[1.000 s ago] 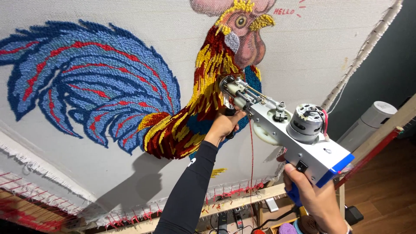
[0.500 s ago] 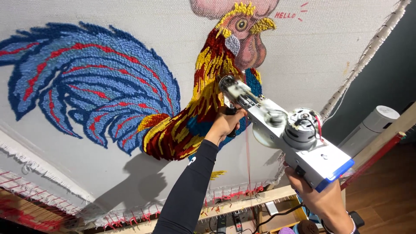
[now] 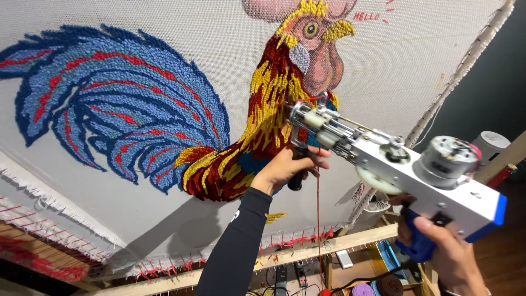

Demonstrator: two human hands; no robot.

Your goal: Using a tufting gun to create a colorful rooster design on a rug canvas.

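Observation:
A white and blue tufting gun [image 3: 394, 164] points its needle end at a stretched cloth [image 3: 164, 33] that bears a tufted rooster [image 3: 235, 131] in blue, red and yellow. My left hand [image 3: 285, 167], in a black sleeve, grips the gun's black front handle under the nose. My right hand [image 3: 452, 255] holds the blue rear grip at the lower right. The needle tip sits at the rooster's breast, below the pink wattle. A red yarn [image 3: 318, 208] hangs down from the gun's nose.
A wooden frame bar [image 3: 307, 255] with red-tipped nail strips runs along the cloth's lower edge. Below it lie yarn balls [image 3: 364, 289] and cables. A white fan [image 3: 375, 203] and a white cylinder [image 3: 490, 145] stand to the right.
The gun and both hands have shifted slightly, the nose now lower against the rooster's breast. The view has tilted a little. Both grips are unchanged.

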